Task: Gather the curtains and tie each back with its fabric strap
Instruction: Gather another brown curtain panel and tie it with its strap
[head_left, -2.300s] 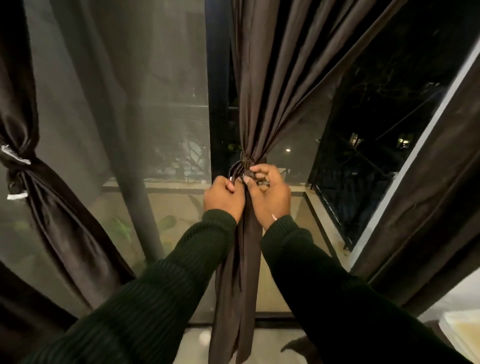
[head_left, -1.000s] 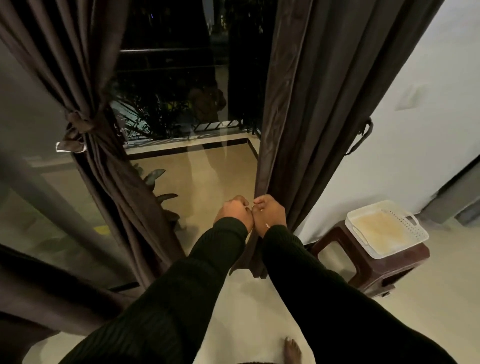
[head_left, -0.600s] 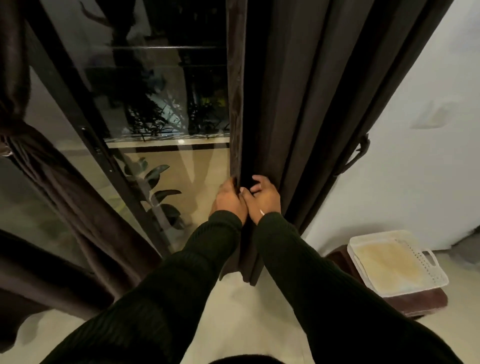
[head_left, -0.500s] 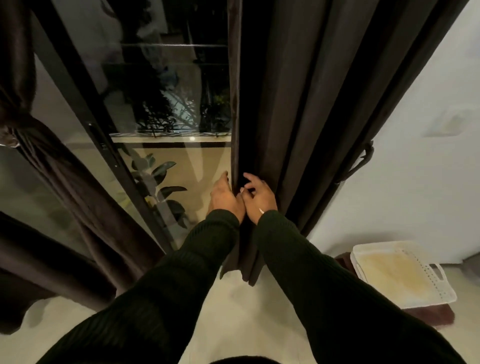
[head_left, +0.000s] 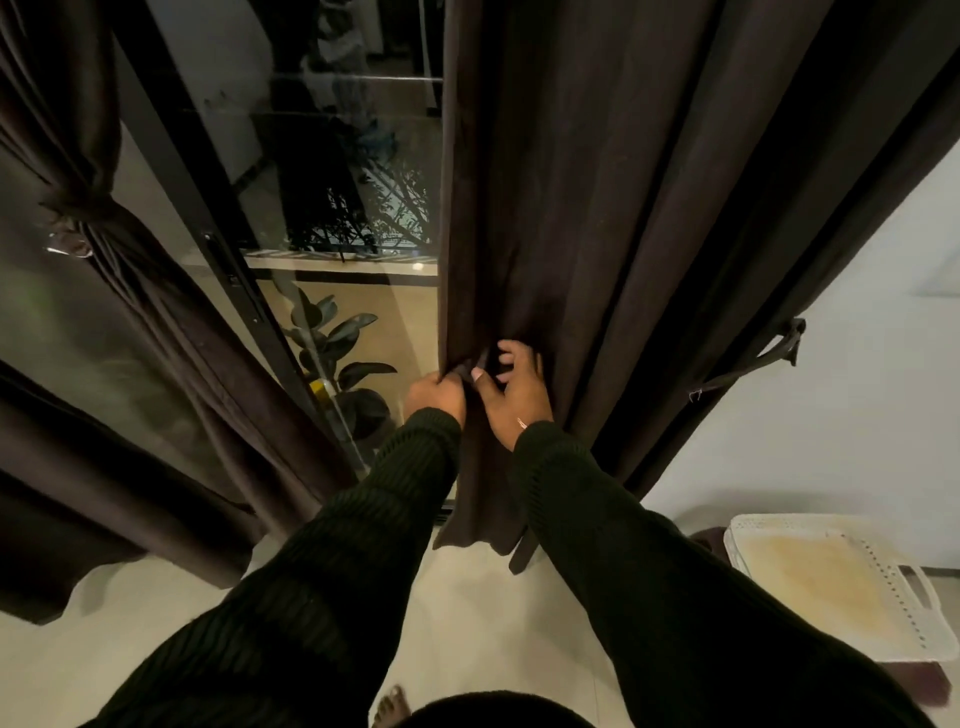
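A dark brown curtain (head_left: 597, 208) hangs loose in front of me, right of the glass door. My left hand (head_left: 435, 394) grips a fold at the curtain's left edge. My right hand (head_left: 514, 387) lies on the cloth just beside it, fingers spread, thumb against the same fold. The curtain's fabric strap (head_left: 763, 353) dangles in a loop off its right side, near the white wall. At the far left another brown curtain (head_left: 171, 332) is gathered and tied with its strap (head_left: 72, 234).
A black door frame (head_left: 218, 249) slants between the two curtains, with a potted plant (head_left: 337, 348) behind the glass. A white perforated tray (head_left: 831, 582) rests on a dark stool at lower right. My bare foot (head_left: 389, 706) stands on the pale floor.
I have turned from the tied curtain to the loose right one. In the last half second my left hand closed on the edge fold and my right hand's fingers spread over the cloth.
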